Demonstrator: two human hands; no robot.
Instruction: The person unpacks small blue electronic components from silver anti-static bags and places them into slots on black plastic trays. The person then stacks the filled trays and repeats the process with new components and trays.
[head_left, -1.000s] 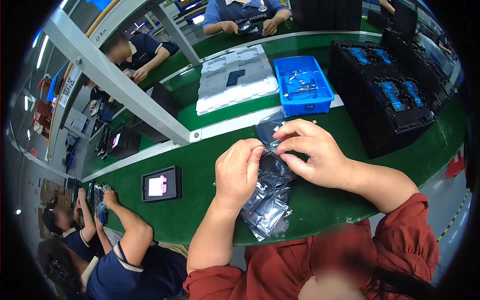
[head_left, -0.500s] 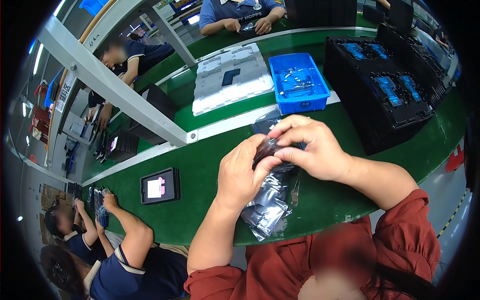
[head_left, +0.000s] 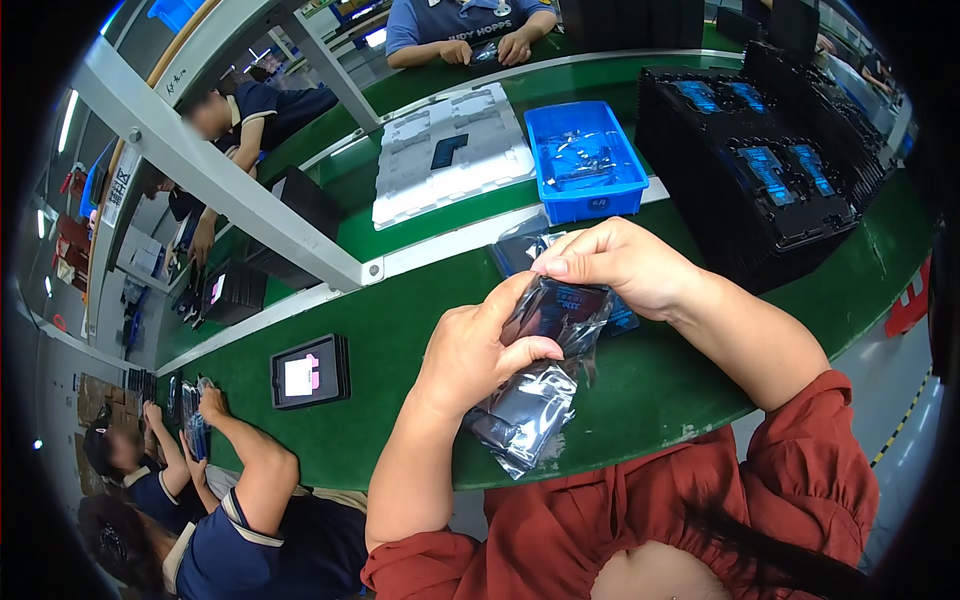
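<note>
Between my hands is a clear plastic bag [head_left: 562, 312] with a dark flat part inside, some blue showing through the film. My left hand [head_left: 478, 345] grips its left side, thumb across the front. At the top edge, my right hand [head_left: 612, 262] pinches the bag between thumb and fingers. Below them, several crinkled shiny plastic bags [head_left: 522, 412] lie in a pile on the green table. Just beyond my fingers is another dark part in clear film [head_left: 516, 250]. A blue-black flat piece [head_left: 624, 318] shows partly under my right hand.
A blue bin [head_left: 590, 205] of small film-wrapped pieces stands ahead, beside a white foam tray [head_left: 420, 150]. Tall stacked black trays [head_left: 740, 220] rise at the right. A black tray [head_left: 340, 372] sits to the left, near a white metal post [head_left: 240, 190]. Co-workers sit left and across.
The bagged part has turned its face into view between my hands. My right hand's fingers have closed together at its top edge, and my left thumb has moved lower. The view has shifted slightly.
</note>
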